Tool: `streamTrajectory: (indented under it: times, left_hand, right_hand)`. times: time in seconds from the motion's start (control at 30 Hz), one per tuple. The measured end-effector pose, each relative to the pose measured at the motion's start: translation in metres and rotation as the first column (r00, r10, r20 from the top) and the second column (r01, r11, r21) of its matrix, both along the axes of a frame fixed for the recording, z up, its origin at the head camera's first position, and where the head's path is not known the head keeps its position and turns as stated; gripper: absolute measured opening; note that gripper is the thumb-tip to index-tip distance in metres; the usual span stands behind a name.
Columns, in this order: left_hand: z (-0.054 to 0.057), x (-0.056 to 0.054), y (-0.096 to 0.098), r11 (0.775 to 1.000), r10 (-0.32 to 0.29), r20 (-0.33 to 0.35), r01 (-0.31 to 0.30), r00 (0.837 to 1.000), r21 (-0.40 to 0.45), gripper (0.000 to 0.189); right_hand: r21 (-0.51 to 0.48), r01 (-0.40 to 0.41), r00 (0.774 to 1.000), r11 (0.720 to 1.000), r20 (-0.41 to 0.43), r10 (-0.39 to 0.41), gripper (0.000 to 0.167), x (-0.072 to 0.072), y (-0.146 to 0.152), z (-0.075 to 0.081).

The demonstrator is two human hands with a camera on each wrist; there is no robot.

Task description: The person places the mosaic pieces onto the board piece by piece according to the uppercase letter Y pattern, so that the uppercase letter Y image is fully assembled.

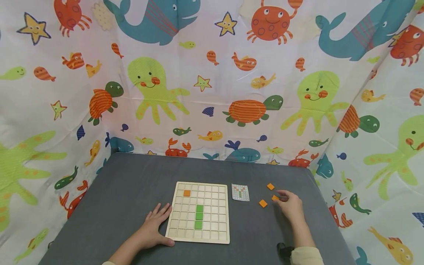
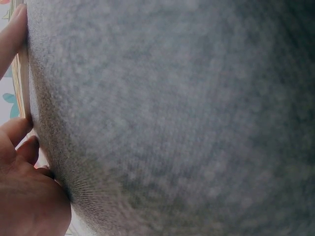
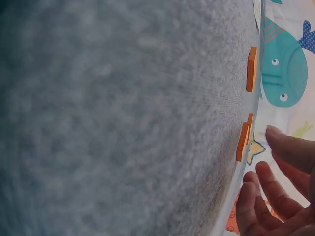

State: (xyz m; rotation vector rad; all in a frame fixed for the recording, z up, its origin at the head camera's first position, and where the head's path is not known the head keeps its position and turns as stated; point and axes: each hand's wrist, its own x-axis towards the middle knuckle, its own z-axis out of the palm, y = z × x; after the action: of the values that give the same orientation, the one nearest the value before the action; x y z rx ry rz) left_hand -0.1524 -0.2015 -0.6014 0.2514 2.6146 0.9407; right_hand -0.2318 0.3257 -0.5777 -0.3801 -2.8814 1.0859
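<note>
A pale wooden board (image 1: 213,218) with a grid of square cells lies flat on the table. One orange tile (image 1: 187,193) sits in its upper left part, and three green tiles (image 1: 199,216) form a column near its middle. My left hand (image 1: 153,229) rests against the board's left edge, fingers spread and thumb at the lower left corner. Over to the right, my right hand (image 1: 291,207) hovers by a loose orange tile (image 1: 275,198), partly covered in the head view. In the right wrist view its fingers (image 3: 280,187) are loosely bent, with nothing between them.
Two more loose orange tiles, one farther back (image 1: 270,186) and one nearer the board (image 1: 263,203), lie on the dark grey table (image 1: 145,173). A small printed pattern card (image 1: 240,192) lies right of the board. Cloth printed with sea animals (image 1: 205,106) stands around the table.
</note>
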Motion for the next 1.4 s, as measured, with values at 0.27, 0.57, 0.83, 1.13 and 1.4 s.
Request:
streamTrajectory:
  times: [0.27, 0.57, 0.83, 1.13, 1.4]
  left_hand:
    - [0.000, 0.000, -0.002, 1.000, -0.011, -0.029, 0.011, 1.000, 0.000, 0.129]
    - [-0.004, 0.003, 0.000, 1.000, -0.009, -0.015, 0.009, 1.000, 0.016, 0.129]
    - [-0.003, 0.001, -0.001, 1.000, -0.004, -0.018, 0.004, 1.000, 0.019, 0.129]
    - [-0.005, 0.000, -0.002, 1.000, -0.008, -0.017, 0.008, 1.000, 0.016, 0.130]
    - [-0.004, 0.001, -0.002, 1.000, -0.008, -0.021, 0.009, 1.000, 0.012, 0.129]
  right_hand:
    - [0.009, -0.014, 1.000, 1.000, 0.028, 0.013, 0.042, -0.004, 0.004, -0.012]
    - [0.051, -0.012, 0.999, 0.999, 0.051, 0.009, 0.034, -0.005, 0.005, -0.011]
    - [0.062, -0.010, 0.998, 0.998, 0.059, 0.007, 0.030, -0.005, 0.004, -0.009]
    - [0.085, -0.028, 0.999, 0.996, 0.040, 0.024, 0.031, -0.005, 0.004, -0.011]
    - [0.085, -0.039, 0.999, 0.996, -0.009, 0.040, 0.031, -0.006, 0.003, -0.007]
